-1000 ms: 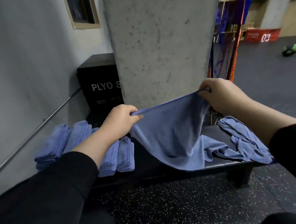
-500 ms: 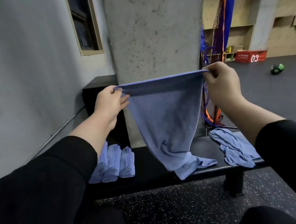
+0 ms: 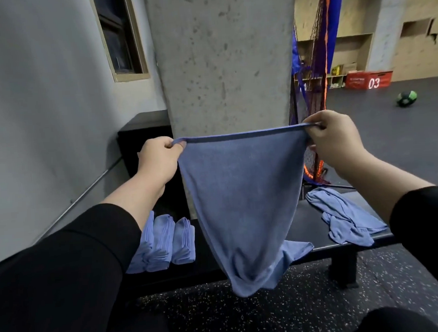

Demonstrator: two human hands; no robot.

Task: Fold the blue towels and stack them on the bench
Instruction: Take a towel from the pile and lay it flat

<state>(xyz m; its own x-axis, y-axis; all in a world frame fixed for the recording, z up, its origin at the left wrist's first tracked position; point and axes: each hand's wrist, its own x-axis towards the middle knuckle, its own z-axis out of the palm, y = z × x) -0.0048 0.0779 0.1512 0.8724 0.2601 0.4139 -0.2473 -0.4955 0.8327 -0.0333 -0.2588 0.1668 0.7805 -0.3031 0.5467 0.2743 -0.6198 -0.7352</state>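
I hold a blue towel (image 3: 244,203) stretched between my left hand (image 3: 159,158) and right hand (image 3: 334,138), the fingers of each pinching a top corner. It hangs in front of the counter (image 3: 304,219), its lower end bunched and twisted. If I fold now, that twist could get trapped in a lumpy fold. A weak pinch could drop a corner onto the crumpled towel (image 3: 346,216) or nudge the folded towels (image 3: 166,242).

Dim even indoor light, soft shadows, wide-angle edge bending, slight blur
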